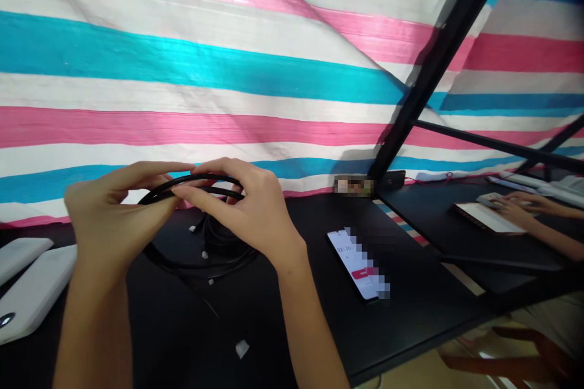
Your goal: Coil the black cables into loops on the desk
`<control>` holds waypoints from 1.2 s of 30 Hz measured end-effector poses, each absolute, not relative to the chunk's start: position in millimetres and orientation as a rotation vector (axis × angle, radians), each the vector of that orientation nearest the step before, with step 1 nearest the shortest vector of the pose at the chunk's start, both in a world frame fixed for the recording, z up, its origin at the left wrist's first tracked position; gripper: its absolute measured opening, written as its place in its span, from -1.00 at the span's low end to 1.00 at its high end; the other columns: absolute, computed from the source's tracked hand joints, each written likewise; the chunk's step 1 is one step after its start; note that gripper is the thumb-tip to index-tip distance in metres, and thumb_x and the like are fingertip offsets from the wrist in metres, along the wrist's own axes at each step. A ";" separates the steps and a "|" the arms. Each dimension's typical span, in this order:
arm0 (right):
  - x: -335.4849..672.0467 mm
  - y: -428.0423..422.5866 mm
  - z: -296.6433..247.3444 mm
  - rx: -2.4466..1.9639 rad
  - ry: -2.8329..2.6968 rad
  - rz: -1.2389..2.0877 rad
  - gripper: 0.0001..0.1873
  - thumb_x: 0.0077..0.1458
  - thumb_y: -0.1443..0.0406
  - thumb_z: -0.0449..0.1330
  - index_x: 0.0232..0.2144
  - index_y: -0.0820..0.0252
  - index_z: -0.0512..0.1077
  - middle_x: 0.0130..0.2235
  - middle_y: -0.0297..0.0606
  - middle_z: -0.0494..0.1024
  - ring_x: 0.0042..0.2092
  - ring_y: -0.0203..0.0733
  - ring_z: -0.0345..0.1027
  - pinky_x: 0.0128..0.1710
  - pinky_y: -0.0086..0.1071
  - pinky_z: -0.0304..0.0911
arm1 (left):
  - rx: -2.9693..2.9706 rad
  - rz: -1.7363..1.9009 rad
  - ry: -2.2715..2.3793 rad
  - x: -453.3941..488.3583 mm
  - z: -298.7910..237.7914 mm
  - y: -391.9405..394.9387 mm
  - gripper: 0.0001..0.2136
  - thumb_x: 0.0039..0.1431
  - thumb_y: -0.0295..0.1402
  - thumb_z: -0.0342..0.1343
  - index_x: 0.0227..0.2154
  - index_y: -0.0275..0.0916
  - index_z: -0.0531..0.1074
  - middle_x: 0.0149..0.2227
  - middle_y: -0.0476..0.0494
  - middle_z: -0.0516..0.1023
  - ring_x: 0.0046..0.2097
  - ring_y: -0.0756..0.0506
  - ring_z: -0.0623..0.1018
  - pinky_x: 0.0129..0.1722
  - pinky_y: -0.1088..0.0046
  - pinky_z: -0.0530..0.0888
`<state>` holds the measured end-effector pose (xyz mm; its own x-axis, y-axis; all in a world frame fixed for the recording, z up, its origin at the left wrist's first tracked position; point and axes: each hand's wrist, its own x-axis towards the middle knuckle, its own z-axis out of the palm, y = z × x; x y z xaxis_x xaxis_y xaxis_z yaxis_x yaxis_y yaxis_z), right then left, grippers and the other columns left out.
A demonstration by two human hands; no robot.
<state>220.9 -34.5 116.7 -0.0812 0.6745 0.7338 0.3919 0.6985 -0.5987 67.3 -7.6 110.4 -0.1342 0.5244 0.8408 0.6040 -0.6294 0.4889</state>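
My left hand (107, 216) and my right hand (244, 209) are raised above a black table (283, 322). Both are closed on a loop of black cable (196, 181) that arches between them. The rest of the cable hangs down and curls on the table below the hands (201, 258). Small white connector ends (205, 254) lie among the coils.
A smartphone (358, 261) with a lit screen lies right of my hands. Two white flat devices (31, 289) sit at the left edge. A white scrap (241, 349) lies near the front. Another person's hands (511, 203) work at a neighbouring table on the right. A striped tarp hangs behind.
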 end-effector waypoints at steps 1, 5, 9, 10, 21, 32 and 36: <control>221.9 -33.3 116.0 -0.866 -1.708 0.298 -0.76 0.04 0.10 0.23 -0.25 0.06 0.47 -0.24 -0.35 0.57 -0.21 -0.24 0.44 -0.25 -0.39 0.32 | -2.034 -1.895 -1.324 68.0 110.3 -6.6 -0.84 -0.15 -0.39 0.18 -0.42 -0.14 0.58 -0.56 0.04 0.48 -0.44 -0.06 0.50 -0.38 0.43 0.41; 222.9 -31.1 115.7 -0.851 -1.710 0.279 -0.77 0.03 0.12 0.23 -0.25 0.06 0.48 -0.23 -0.36 0.57 -0.21 -0.25 0.44 -0.24 -0.39 0.32 | -2.014 -1.914 -1.314 71.0 110.5 -5.9 -0.83 -0.15 -0.45 0.18 -0.43 -0.14 0.58 -0.57 0.07 0.50 -0.45 -0.03 0.50 -0.43 0.48 0.39; 220.7 -31.3 117.3 -0.806 -1.680 0.233 -0.80 0.03 0.16 0.25 -0.25 0.03 0.49 -0.22 -0.37 0.56 -0.18 -0.24 0.44 -0.18 -0.39 0.34 | -1.923 -1.968 -1.302 76.4 111.7 -8.5 -0.77 -0.15 -0.49 0.15 -0.38 -0.15 0.58 -0.51 0.05 0.53 -0.42 -0.04 0.52 -0.42 0.49 0.40; 220.2 -31.2 117.4 -0.798 -1.670 0.220 -0.81 0.03 0.17 0.25 -0.26 0.03 0.49 -0.22 -0.38 0.56 -0.17 -0.24 0.44 -0.16 -0.39 0.33 | -1.922 -1.976 -1.299 77.6 112.1 -8.7 -0.77 -0.14 -0.50 0.14 -0.37 -0.16 0.58 -0.50 0.05 0.54 -0.41 -0.04 0.52 -0.42 0.50 0.40; 233.1 -18.4 110.5 -0.845 -1.668 0.077 -0.85 0.05 0.18 0.23 -0.33 0.07 0.51 -0.31 -0.34 0.55 -0.29 -0.26 0.42 -0.31 -0.43 0.26 | -2.353 -1.817 -1.338 72.6 109.5 -1.8 -0.86 -0.07 -0.30 0.24 -0.37 -0.06 0.57 -0.44 0.07 0.59 -0.37 -0.03 0.55 -0.29 0.47 0.48; 238.5 -33.3 120.5 -0.889 -1.659 0.368 -0.74 0.04 0.14 0.21 -0.22 0.10 0.46 -0.28 -0.31 0.53 -0.26 -0.23 0.41 -0.29 -0.39 0.30 | -2.250 -1.984 -1.018 80.2 110.0 -3.5 -0.90 0.05 -0.37 0.17 -0.39 -0.06 0.57 -0.37 0.00 0.59 -0.29 -0.06 0.53 -0.27 0.40 0.46; 236.8 -31.9 120.3 -0.928 -1.752 0.647 -0.64 0.07 0.12 0.18 -0.09 0.11 0.42 -0.32 -0.33 0.53 -0.37 -0.30 0.38 -0.35 -0.43 0.27 | -2.271 -2.029 -0.869 71.9 106.7 8.2 -0.88 0.04 -0.42 0.20 -0.35 -0.10 0.58 -0.36 -0.03 0.57 -0.30 -0.04 0.52 -0.31 0.43 0.45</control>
